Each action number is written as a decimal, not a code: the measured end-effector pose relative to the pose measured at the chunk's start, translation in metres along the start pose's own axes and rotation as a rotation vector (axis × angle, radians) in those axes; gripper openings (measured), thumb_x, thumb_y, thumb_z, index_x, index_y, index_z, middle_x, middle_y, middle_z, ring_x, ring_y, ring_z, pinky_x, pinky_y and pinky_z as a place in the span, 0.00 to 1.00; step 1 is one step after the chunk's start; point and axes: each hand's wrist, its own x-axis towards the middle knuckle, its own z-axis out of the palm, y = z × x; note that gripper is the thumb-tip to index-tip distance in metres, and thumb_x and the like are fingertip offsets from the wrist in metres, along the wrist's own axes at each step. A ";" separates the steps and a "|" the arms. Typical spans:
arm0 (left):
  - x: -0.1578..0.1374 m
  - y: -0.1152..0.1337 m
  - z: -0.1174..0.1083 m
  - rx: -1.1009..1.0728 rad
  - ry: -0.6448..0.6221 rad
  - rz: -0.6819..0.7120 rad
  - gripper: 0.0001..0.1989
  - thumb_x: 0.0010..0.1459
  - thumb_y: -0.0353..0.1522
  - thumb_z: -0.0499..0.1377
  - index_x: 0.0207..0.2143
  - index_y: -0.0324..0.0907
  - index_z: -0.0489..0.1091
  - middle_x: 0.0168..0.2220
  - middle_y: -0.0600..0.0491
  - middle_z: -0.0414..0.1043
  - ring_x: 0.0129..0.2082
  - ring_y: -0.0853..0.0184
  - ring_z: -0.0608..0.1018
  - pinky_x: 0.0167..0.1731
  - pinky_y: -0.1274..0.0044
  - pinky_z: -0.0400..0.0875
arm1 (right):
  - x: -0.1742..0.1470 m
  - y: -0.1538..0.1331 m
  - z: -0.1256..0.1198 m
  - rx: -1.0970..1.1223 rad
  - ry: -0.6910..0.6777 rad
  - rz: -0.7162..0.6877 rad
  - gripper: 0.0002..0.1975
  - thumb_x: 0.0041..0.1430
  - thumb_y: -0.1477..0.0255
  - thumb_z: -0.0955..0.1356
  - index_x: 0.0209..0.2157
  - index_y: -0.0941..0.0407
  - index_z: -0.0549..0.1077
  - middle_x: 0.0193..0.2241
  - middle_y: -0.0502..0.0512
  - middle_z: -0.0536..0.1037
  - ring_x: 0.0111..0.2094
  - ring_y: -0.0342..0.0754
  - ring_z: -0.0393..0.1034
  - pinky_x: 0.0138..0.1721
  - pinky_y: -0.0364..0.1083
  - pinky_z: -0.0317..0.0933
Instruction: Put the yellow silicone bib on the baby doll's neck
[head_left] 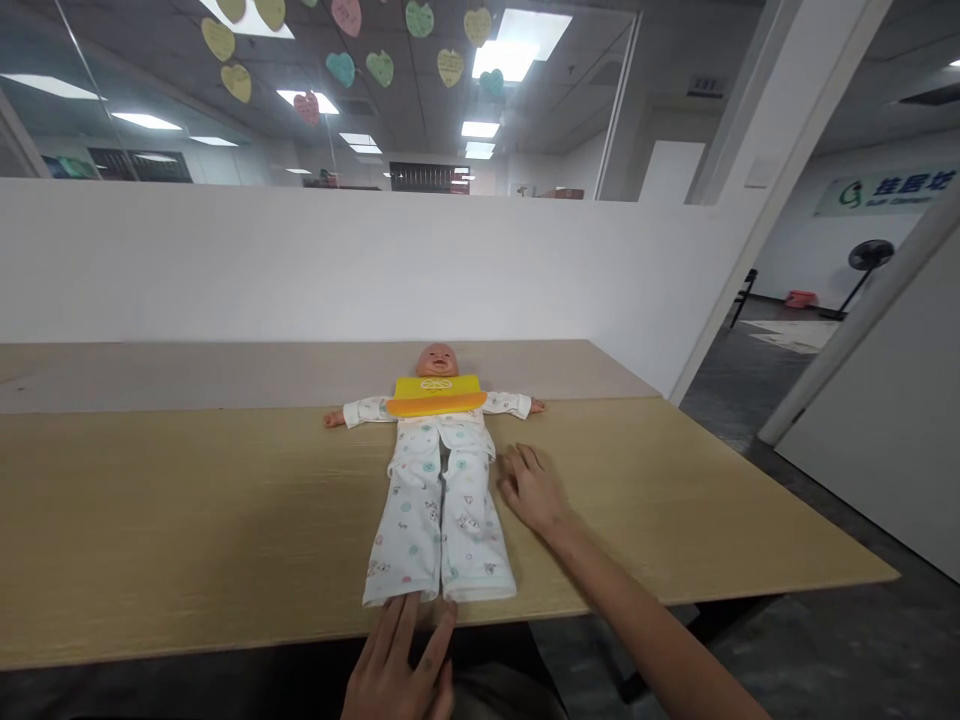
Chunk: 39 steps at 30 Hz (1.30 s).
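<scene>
A baby doll (437, 361) lies on its back on the table, head at the far side and arms spread. It wears white printed pajamas, and the trousers (469, 520) reach almost to the near table edge. Across its chest sits a yellow bib (437, 386) with an orange lower part. My left hand (401, 665) is at the near edge with fingers stretched out, the fingertips at the hem of the left-side trouser leg. Beside the doll's hip, my right hand (534, 492) rests on the table, fingers apart and slightly bent, holding nothing. The doll's feet are not visible.
The wooden table (637, 480) runs up to a white partition wall (300, 270) with glass above it. Heart-shaped notes (380, 68) are stuck on the glass. To the right are a doorway, a door (892, 380) and a black fan (870, 255).
</scene>
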 end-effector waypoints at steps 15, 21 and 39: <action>0.017 0.012 0.026 -0.097 -0.011 -0.111 0.21 0.54 0.32 0.57 0.50 0.33 0.68 0.40 0.45 0.75 0.39 0.56 0.75 0.42 0.65 0.68 | 0.002 -0.001 -0.004 0.070 -0.097 0.053 0.17 0.58 0.75 0.61 0.48 0.63 0.71 0.51 0.65 0.71 0.56 0.53 0.60 0.56 0.47 0.54; 0.009 0.013 0.029 -0.055 -0.005 -0.109 0.20 0.55 0.30 0.56 0.51 0.36 0.68 0.42 0.46 0.76 0.40 0.56 0.76 0.43 0.63 0.67 | 0.002 -0.001 -0.005 0.069 -0.115 0.071 0.16 0.58 0.75 0.61 0.47 0.62 0.71 0.50 0.64 0.71 0.54 0.53 0.62 0.54 0.47 0.55; 0.013 0.030 -0.001 -0.151 0.131 -0.157 0.23 0.51 0.23 0.54 0.50 0.44 0.70 0.47 0.45 0.74 0.49 0.58 0.75 0.47 0.66 0.73 | -0.012 -0.007 -0.015 0.173 -0.034 0.064 0.16 0.55 0.78 0.62 0.45 0.61 0.72 0.50 0.63 0.72 0.54 0.52 0.63 0.54 0.47 0.57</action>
